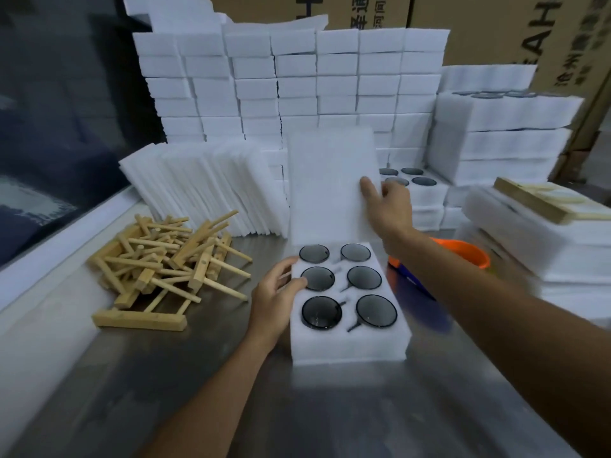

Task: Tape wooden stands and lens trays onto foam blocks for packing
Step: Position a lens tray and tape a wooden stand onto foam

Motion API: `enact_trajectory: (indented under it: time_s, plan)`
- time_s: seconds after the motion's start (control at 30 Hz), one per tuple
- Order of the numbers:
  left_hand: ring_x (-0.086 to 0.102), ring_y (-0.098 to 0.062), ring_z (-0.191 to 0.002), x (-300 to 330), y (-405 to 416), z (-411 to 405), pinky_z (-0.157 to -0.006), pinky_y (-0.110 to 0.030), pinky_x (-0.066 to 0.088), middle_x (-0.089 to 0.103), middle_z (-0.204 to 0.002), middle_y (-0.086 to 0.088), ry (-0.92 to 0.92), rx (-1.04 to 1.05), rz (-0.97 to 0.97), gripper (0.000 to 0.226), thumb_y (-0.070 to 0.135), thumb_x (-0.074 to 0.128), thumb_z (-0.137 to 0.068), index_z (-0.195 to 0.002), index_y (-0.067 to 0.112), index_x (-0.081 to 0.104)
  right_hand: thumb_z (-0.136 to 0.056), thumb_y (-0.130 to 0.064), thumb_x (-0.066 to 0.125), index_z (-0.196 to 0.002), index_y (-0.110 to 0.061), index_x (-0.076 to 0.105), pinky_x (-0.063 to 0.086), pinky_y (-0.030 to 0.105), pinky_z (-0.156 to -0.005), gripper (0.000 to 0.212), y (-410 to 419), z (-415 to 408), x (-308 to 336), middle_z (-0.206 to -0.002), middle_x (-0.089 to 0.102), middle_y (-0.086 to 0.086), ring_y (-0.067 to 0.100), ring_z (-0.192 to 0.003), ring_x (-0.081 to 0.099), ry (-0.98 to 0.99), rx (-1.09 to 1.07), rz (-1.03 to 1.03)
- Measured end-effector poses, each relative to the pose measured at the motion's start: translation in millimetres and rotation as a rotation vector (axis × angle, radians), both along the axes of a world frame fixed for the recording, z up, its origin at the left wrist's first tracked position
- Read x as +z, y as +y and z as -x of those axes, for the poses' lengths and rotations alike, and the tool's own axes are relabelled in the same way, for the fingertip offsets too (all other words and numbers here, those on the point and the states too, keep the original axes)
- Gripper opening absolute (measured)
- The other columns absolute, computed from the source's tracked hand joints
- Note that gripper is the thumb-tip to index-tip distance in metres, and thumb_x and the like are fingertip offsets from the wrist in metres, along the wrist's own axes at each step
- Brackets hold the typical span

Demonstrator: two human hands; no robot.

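Behind the steel counter [330, 408], cardboard cartons [496, 24] carry partly cut-off print, the letters "AH" and Chinese characters too clipped to read. Foam blocks [297, 71] stand stacked, wooden stands [165, 269] lie heaped, untaped. The right hand [390, 206] pinches a foam sheet [327, 180] above the lens tray [347, 319]; the left hand [277, 292] rests flat on it. Taping looks still ahead.

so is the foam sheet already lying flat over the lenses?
No, the right hand holds the foam sheet upright behind the lens tray, all six lenses uncovered.
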State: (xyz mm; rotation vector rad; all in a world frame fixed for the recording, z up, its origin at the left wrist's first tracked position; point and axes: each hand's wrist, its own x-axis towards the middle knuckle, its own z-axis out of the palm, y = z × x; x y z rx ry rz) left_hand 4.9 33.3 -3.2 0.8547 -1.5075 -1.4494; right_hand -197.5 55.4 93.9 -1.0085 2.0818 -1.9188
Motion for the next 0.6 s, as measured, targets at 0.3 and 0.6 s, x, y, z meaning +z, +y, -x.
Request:
enact_trajectory:
  time_s: [0.3,0.6]
  plan:
    - [0.069,-0.014,-0.099,-0.3,-2.3,-1.3,-0.079,-0.030,0.054,0.076,-0.101,0.007,-0.059,0.066,0.064,0.022,0.014,0.060,-0.093,-0.108,0.022,0.074,-0.086,-0.037,0.077,-0.079,-0.004,0.063,0.054,0.039,-0.069,0.036,68.6,-11.8,-39.9,-0.080,0.068,0.013,0.023,-0.071,0.063,-0.348,0.202,-0.140]
    - [0.072,-0.011,-0.094,-1.3,-3.4,-4.2,-0.075,-0.024,0.056,0.077,-0.100,0.005,0.047,0.003,-0.010,0.019,0.022,0.070,-0.090,-0.108,0.023,0.074,-0.087,-0.026,0.066,-0.091,-0.008,0.071,0.058,0.033,-0.063,0.019,80.6,-17.4,-54.7,-0.088,0.075,0.007,0.022,-0.081,0.072,-0.166,0.198,-0.273]
